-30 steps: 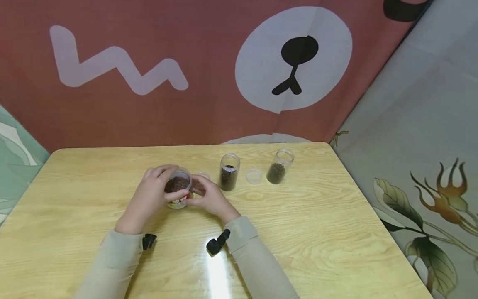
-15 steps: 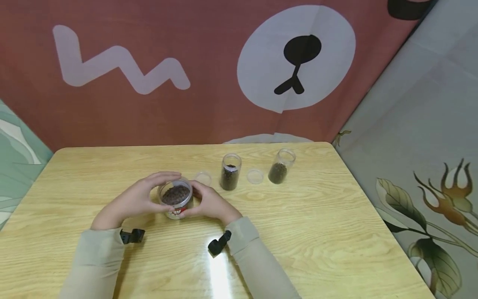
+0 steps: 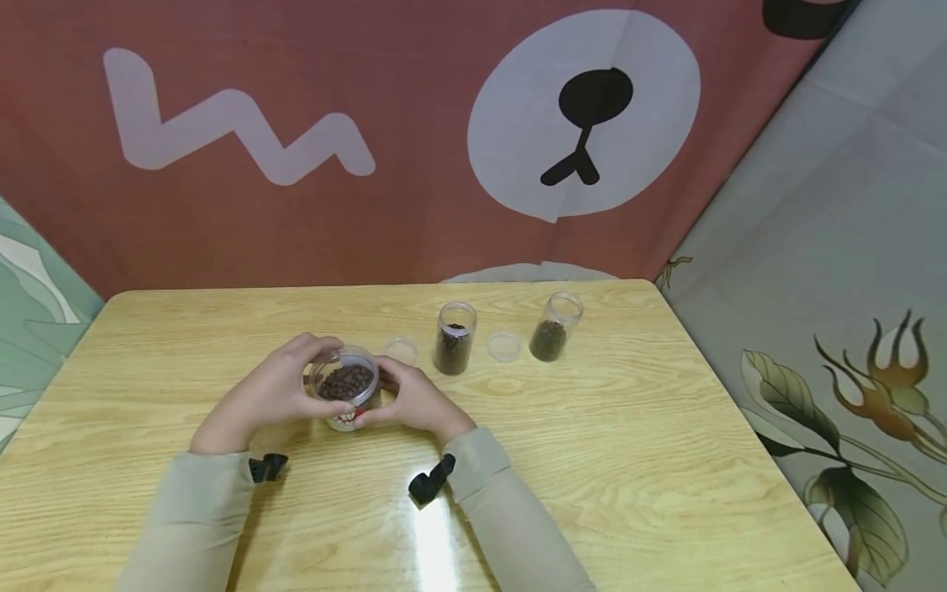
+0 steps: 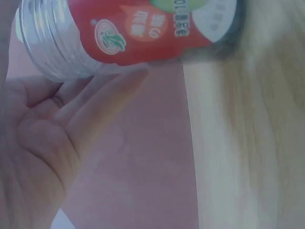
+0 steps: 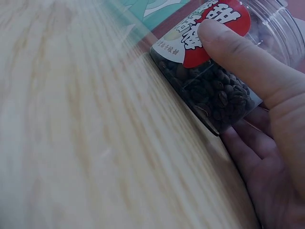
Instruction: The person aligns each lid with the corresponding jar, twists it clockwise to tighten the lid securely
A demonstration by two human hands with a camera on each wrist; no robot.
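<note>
A clear plastic jar [image 3: 369,400] with a red label [image 4: 136,36] and an open mouth holds dark brown coffee beans [image 5: 226,90]. In the head view it is left of the table's middle. My left hand [image 3: 270,399] grips it from the left near the rim, thumb in front and fingers behind. From the right my right hand [image 3: 417,401] holds the same jar, its thumb [image 5: 228,43] pressed on the label. The right fingers are mostly hidden behind the jar. In the right wrist view the jar's base is close over the wooden table [image 5: 95,143].
Behind my right hand lies a clear round lid [image 3: 400,351]. Further right stand a tall lidless jar [image 3: 453,352] of dark beans, another clear lid [image 3: 504,347], and a second tall jar [image 3: 549,339] partly filled with dark contents. A reddish cloth [image 3: 414,230] hangs past the table's far edge.
The jar has shifted slightly left and toward me. My left hand has moved left with its grip widened, uncovering the mouth. The lid behind my right hand shows more fully.
</note>
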